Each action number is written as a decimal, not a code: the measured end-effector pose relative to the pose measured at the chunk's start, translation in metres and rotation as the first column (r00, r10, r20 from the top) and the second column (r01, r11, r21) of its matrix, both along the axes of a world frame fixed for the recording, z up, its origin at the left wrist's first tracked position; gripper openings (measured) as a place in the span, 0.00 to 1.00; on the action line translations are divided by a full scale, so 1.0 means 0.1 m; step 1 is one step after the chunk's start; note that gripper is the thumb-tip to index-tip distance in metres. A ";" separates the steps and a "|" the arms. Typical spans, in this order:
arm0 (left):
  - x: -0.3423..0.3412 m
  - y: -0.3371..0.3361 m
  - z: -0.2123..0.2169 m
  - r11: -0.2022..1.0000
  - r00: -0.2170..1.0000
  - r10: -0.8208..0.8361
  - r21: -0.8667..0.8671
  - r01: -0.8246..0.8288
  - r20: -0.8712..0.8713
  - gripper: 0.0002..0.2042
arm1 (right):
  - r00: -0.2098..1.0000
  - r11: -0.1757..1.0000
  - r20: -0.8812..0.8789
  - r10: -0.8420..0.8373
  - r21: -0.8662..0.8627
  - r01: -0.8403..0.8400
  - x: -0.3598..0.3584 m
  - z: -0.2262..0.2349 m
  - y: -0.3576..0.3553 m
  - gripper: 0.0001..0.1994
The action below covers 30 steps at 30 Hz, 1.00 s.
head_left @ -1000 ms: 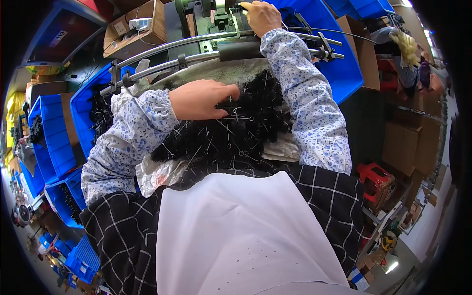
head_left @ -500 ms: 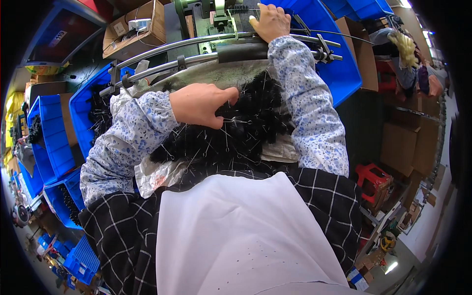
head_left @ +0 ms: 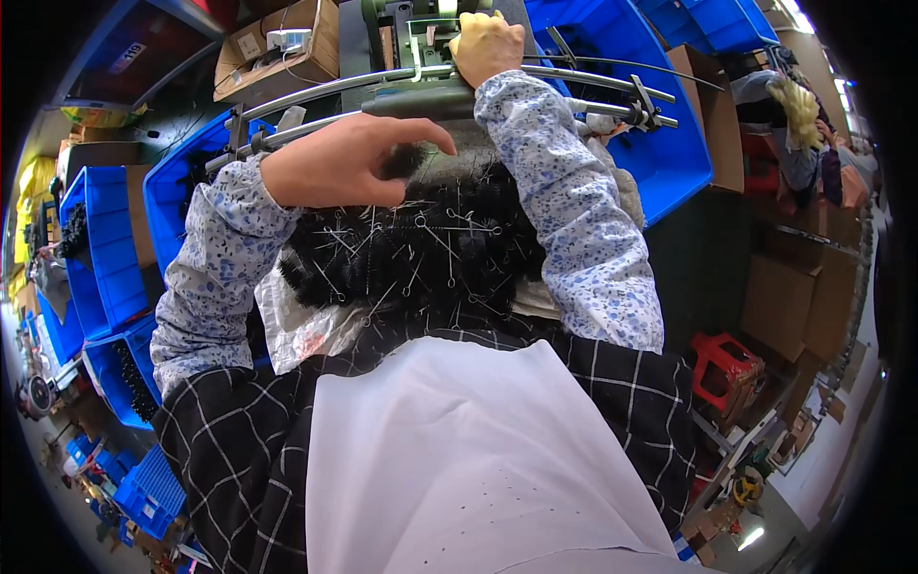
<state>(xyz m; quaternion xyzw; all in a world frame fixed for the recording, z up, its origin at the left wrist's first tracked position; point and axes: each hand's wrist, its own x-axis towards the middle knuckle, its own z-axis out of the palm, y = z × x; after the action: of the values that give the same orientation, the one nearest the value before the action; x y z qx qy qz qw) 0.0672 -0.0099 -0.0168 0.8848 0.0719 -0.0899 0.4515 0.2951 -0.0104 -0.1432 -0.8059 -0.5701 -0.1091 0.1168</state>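
Note:
A heap of black wire brushes [head_left: 411, 249] with looped metal stems lies in front of me. Over its upper left edge my left hand [head_left: 335, 163] hovers, thumb and index finger spread in a C; dark bristles show in the gap, but nothing looks gripped. Farther off, my right hand [head_left: 488, 48] is at the metal machine [head_left: 421, 48], its fingers curled and pressed together beside the fixture. What they hold, if anything, is hidden behind the knuckles. Curved steel rails [head_left: 325, 91] cross in front of the machine, a dark padded sleeve [head_left: 421, 98] around one.
Blue bins stand left [head_left: 100, 249] and right [head_left: 660, 143] of the machine. A cardboard box [head_left: 277, 57] with a small white device is at the back left. On the right are a red stool [head_left: 722, 368], cartons [head_left: 779, 297] and another person [head_left: 803, 134].
My right hand has moved left along the machine, its fingers now curled. My left hand has drawn back up and left from the heap, its fingers opening wider.

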 end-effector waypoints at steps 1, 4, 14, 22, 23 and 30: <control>0.02 0.00 0.01 1.000 1.000 -0.009 -0.012 0.009 0.012 0.21 | 1.000 1.000 0.005 0.002 0.018 -0.002 -0.01 0.03 -0.02 0.12; 0.05 0.02 0.02 0.999 0.999 -0.019 -0.033 0.020 0.041 0.16 | 0.999 0.997 0.032 0.004 0.071 -0.006 0.02 0.07 -0.06 0.11; -0.14 0.18 -0.02 0.990 0.929 0.080 0.078 -0.115 0.360 0.11 | 0.993 0.986 -0.106 0.045 0.163 -0.028 0.66 -0.02 -0.30 0.11; 0.07 0.06 -0.05 0.985 0.916 0.170 -0.049 -0.164 0.363 0.11 | 0.985 0.984 -0.167 -0.050 -0.177 0.020 1.03 0.40 -0.27 0.10; 0.06 0.05 -0.06 0.983 0.900 0.170 -0.001 -0.185 0.402 0.11 | 0.995 0.990 0.100 -0.027 0.143 0.013 1.26 0.20 -0.33 0.10; 0.28 -0.02 -0.17 0.929 0.841 0.284 0.086 -0.360 0.460 0.11 | 0.504 0.903 -0.826 0.250 0.011 -0.429 0.15 0.89 -0.81 0.16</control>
<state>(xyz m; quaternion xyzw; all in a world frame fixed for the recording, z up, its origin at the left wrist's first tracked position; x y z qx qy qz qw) 0.0953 -0.0116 -0.0342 0.8920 0.1234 0.1962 0.3880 0.3097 -0.0919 -0.0545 -0.6435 -0.6072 0.3532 0.3039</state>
